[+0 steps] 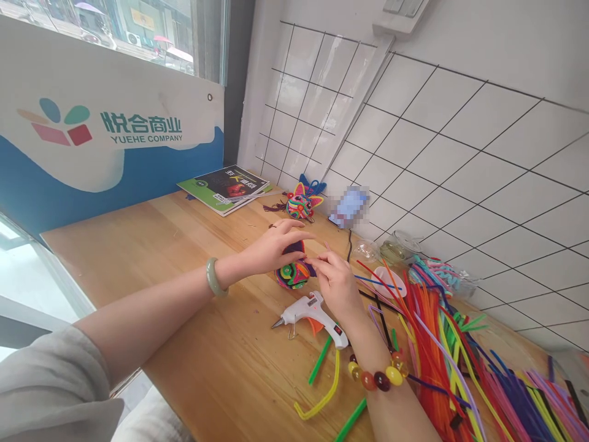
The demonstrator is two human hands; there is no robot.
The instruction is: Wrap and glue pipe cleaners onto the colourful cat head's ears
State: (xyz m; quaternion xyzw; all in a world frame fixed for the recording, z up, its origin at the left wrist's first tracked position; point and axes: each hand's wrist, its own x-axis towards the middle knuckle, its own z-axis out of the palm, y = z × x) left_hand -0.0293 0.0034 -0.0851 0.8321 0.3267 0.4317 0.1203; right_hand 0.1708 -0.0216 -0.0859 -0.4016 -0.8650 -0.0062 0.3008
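A round, colourful pipe-cleaner ornament (293, 276) with coiled green, orange and dark blue strips rests on the wooden table. My left hand (278, 247) is curled over its upper part, thumb and fingers around it, hiding some of it. At its right side, my right hand (338, 279) pinches with thumb and forefinger; a thin pink pipe cleaner (327, 246) pokes up from between the fingers, mostly hidden. Just below the ornament lies a white hot glue gun (309, 310), its metal nozzle pointing left.
A finished-looking cat-faced ornament (300, 205) sits near the wall beside books (225, 187) and a blurred phone (350, 207). Many loose pipe cleaners (430, 344) cover the right side. Clear plastic containers (400, 247) stand behind. A yellow pipe cleaner (324, 396) lies in front.
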